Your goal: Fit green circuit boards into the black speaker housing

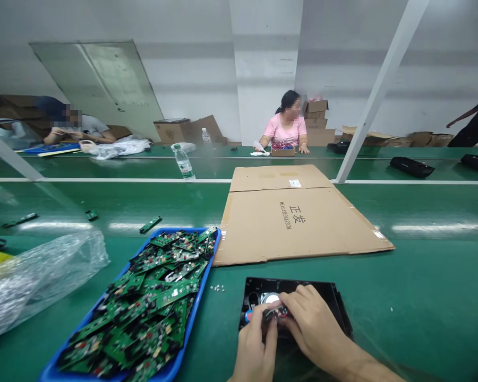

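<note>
Both hands are over a black plastic housing (pixel 322 289) lying on the green bench. My left hand (pixel 255 345) pinches a small dark electronic part (pixel 270 314) with a bit of red on it. From the other side, the fingers of my right hand (pixel 313 323) close on the same part. My fingers cover much of it, so its exact kind cannot be made out. Behind my fingertips, inside the housing, sits a round silvery speaker (pixel 269 298). A small blue and red piece (pixel 248 316) shows beside my left fingers.
A blue tray (pixel 197 313) heaped with green circuit boards (pixel 151 302) stands to the left. Flattened cardboard (pixel 258 228) lies ahead. Further left are a clear plastic bag (pixel 43 281) and loose boards (pixel 150 225). A water bottle (pixel 184 163) stands beyond; co-workers sit across.
</note>
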The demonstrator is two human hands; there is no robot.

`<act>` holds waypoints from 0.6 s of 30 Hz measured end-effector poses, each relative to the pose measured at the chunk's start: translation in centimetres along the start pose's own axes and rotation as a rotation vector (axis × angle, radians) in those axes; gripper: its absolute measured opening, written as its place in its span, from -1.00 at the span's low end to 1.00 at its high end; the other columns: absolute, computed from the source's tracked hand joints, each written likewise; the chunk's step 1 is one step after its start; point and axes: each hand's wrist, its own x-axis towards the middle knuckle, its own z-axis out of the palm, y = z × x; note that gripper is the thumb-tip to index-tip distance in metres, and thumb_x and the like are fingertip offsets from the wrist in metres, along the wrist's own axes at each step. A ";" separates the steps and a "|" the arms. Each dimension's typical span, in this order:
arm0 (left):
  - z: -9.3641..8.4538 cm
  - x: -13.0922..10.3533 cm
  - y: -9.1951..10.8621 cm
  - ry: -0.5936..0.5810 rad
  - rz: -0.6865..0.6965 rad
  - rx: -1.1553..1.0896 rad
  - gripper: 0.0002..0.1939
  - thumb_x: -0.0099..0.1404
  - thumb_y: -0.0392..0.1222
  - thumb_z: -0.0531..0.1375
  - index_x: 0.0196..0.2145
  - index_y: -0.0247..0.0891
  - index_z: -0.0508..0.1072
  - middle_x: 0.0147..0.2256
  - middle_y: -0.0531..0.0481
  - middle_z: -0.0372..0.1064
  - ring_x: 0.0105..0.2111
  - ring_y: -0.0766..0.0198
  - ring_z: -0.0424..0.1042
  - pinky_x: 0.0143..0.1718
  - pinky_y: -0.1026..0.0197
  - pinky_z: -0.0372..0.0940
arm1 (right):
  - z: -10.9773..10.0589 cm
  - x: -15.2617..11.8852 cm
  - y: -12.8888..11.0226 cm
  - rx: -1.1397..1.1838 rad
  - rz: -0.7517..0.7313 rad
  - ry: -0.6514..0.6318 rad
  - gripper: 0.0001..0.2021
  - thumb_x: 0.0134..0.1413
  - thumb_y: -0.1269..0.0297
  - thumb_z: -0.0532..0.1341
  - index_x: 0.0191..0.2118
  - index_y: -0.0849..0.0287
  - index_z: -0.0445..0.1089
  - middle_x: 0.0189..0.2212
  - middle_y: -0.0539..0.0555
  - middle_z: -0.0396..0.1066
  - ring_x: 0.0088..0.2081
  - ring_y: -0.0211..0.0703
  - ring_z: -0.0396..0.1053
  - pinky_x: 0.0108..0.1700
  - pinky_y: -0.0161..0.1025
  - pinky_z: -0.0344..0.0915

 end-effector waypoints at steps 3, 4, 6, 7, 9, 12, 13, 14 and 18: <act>0.0 0.2 0.2 0.003 0.014 0.020 -0.74 0.43 -0.14 0.09 -0.06 0.18 0.51 -0.17 0.00 0.66 -0.18 0.05 0.65 -0.10 0.03 0.59 | 0.8 -0.2 -0.1 -0.021 -0.001 0.042 -0.78 0.30 0.54 0.03 -0.04 0.23 0.32 -0.34 0.07 0.41 -0.36 -0.08 0.19 -0.27 -0.16 0.11; 0.1 0.3 0.2 0.006 0.021 0.024 -0.73 0.43 -0.16 0.09 -0.06 0.18 0.51 -0.17 0.00 0.66 -0.18 0.06 0.65 -0.10 0.04 0.60 | 1.1 -0.3 -0.1 -0.025 0.006 0.040 -0.78 0.29 0.54 0.03 -0.05 0.24 0.33 -0.34 0.08 0.41 -0.37 -0.08 0.20 -0.27 -0.16 0.13; 0.2 0.4 0.3 0.017 0.032 0.031 -0.72 0.42 -0.19 0.09 -0.07 0.14 0.52 -0.17 0.00 0.66 -0.20 0.07 0.66 -0.10 0.05 0.60 | 1.1 -0.3 0.0 -0.024 0.051 -0.006 -0.80 0.27 0.54 0.09 -0.07 0.24 0.37 -0.34 0.08 0.43 -0.36 -0.08 0.24 -0.27 -0.15 0.20; 0.3 0.4 0.3 0.027 0.034 0.032 -0.72 0.42 -0.20 0.09 -0.07 0.11 0.53 -0.18 -0.01 0.66 -0.22 0.08 0.66 -0.11 0.06 0.61 | 0.8 -0.2 0.1 -0.016 0.088 -0.060 -0.81 0.26 0.54 0.14 -0.07 0.23 0.39 -0.32 0.08 0.45 -0.34 -0.07 0.28 -0.25 -0.15 0.25; 0.4 0.3 0.2 0.067 0.030 0.045 -0.72 0.41 -0.21 0.11 -0.01 0.02 0.52 -0.17 -0.04 0.67 -0.23 0.08 0.68 -0.14 0.08 0.62 | -0.5 0.2 0.5 0.022 0.178 -0.225 -0.72 0.18 0.51 0.31 0.01 0.21 0.43 -0.17 0.11 0.50 -0.18 -0.02 0.39 -0.12 -0.11 0.38; 0.7 0.3 -0.2 0.155 0.074 0.090 -0.64 0.45 -0.16 0.10 0.15 -0.11 0.44 -0.11 -0.10 0.68 -0.22 0.08 0.69 -0.18 0.12 0.63 | -3.6 1.2 1.2 0.086 0.312 -0.524 -0.14 -0.13 0.29 0.59 0.32 0.17 0.29 0.33 0.29 0.21 0.32 0.26 0.16 0.29 0.14 0.28; 0.7 0.3 -0.4 0.181 0.118 0.108 -0.64 0.47 -0.14 0.09 0.17 -0.12 0.42 -0.09 -0.10 0.67 -0.21 0.09 0.70 -0.18 0.14 0.62 | -4.4 1.5 1.4 0.098 0.356 -0.617 0.05 -0.22 0.22 0.63 0.41 0.16 0.18 0.43 0.32 0.00 0.42 0.34 -0.04 0.38 0.23 0.15; 0.7 0.3 -0.6 0.205 0.170 0.124 -0.66 0.48 -0.12 0.09 0.16 -0.10 0.43 -0.09 -0.10 0.68 -0.21 0.11 0.70 -0.19 0.17 0.62 | -5.1 1.7 1.7 0.104 0.395 -0.711 0.19 -0.29 0.17 0.65 0.46 0.15 0.06 0.48 0.33 -0.18 0.47 0.39 -0.22 0.43 0.29 0.02; 0.7 0.7 -1.2 0.264 0.315 0.132 -0.78 0.48 -0.12 0.11 0.02 -0.01 0.46 -0.15 -0.01 0.69 -0.29 0.17 0.70 -0.26 0.28 0.62 | -4.8 1.5 2.1 0.011 0.471 -0.924 0.34 -0.35 0.30 0.64 0.51 0.12 -0.15 0.49 0.37 -0.38 0.48 0.39 -0.43 0.46 0.38 -0.31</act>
